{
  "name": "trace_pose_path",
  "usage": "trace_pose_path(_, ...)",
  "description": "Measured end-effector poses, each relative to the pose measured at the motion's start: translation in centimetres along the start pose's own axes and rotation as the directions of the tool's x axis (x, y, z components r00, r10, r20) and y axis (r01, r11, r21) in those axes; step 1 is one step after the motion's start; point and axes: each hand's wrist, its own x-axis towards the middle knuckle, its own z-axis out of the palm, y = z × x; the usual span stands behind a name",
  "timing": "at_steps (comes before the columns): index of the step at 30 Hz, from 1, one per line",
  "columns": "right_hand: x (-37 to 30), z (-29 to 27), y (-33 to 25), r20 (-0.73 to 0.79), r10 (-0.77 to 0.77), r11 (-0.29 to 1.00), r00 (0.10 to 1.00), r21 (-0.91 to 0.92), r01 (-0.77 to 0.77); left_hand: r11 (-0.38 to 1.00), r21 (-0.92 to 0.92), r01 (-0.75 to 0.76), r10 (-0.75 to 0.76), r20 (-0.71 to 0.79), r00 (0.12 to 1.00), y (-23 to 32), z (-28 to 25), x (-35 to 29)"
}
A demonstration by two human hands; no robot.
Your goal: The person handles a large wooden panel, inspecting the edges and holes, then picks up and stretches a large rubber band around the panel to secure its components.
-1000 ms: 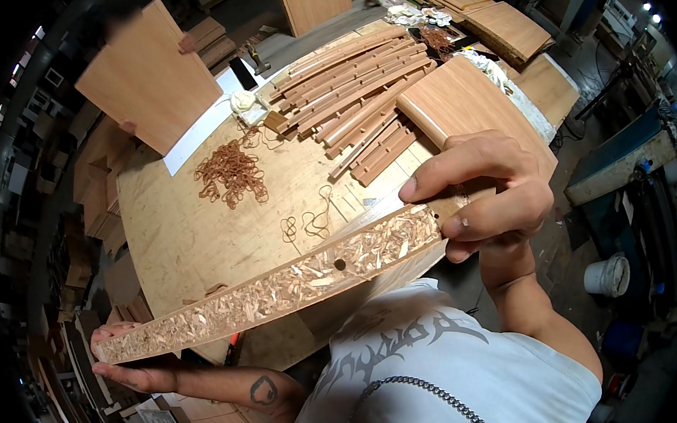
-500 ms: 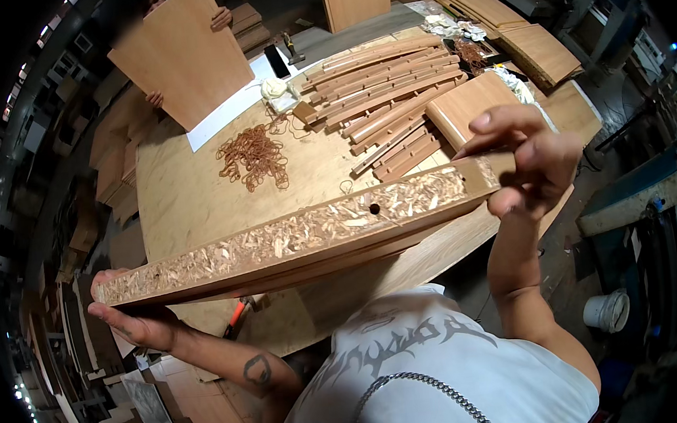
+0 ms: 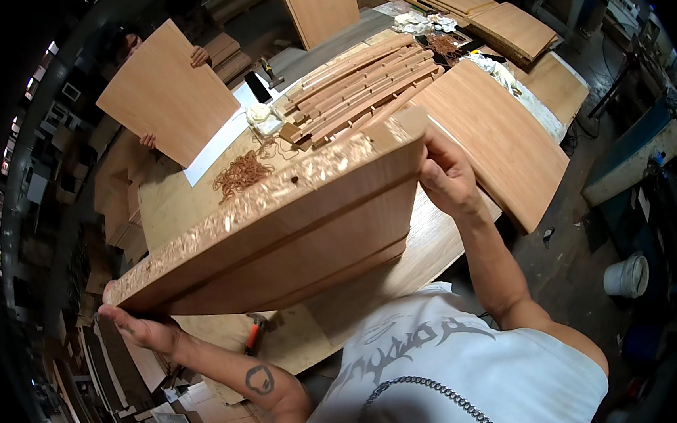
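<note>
Both my hands carry a thick wood-veneered chipboard panel (image 3: 309,238), tilted up on edge over the table. Its rough chip edge with one dark hole faces up, and grooves run along its face. My left hand (image 3: 141,329) is closed around the left end, thumb below the edge. My right hand (image 3: 451,172) grips the right end, its fingers partly hidden behind the board. Beside it, a flat veneered panel (image 3: 500,139) rests on the table's right side. Beyond the held panel are pegged wooden strips (image 3: 368,86) and a heap of brown rubber bands (image 3: 242,175).
Another person holds a panel (image 3: 174,93) at the far left. A phone (image 3: 258,86), a hammer (image 3: 273,73) and a white roll (image 3: 258,113) lie on the far side. A red-handled tool (image 3: 253,336) lies near me. A white bucket (image 3: 627,276) stands on the floor at right.
The held panel has tipped so more of its grooved face shows, and its right end has moved left and away. My right hand has closed on that end. The flat panel at right shows more.
</note>
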Motion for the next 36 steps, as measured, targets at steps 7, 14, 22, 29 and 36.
trace_pose_path(7,2.3,2.1,0.7,-0.095,-0.065,0.997,0.993,-0.054,0.06,0.947,-0.232,0.224,-0.204,0.107,0.973,-5.0,-0.6,0.4)
trace_pose_path(14,4.5,2.7,0.9,-0.144,-0.132,0.988,0.981,-0.096,0.119,0.954,-0.244,0.176,-0.129,0.197,0.972,-6.9,-0.7,0.7)
trace_pose_path(22,5.2,1.3,1.0,-0.197,-0.12,0.974,0.973,-0.214,0.076,0.952,-0.279,0.126,-0.038,0.299,0.953,-7.0,-1.5,0.6)
trace_pose_path(29,8.7,-4.8,-5.3,-0.442,-0.532,0.832,0.722,-0.112,0.544,0.955,-0.276,0.111,-0.041,0.248,0.968,-7.2,-0.9,0.5)
trace_pose_path(36,6.8,-9.8,-6.7,-0.768,-0.624,0.698,0.14,-0.468,0.542,0.994,-0.051,0.095,-0.097,-0.046,0.994,-5.9,2.0,-0.1)
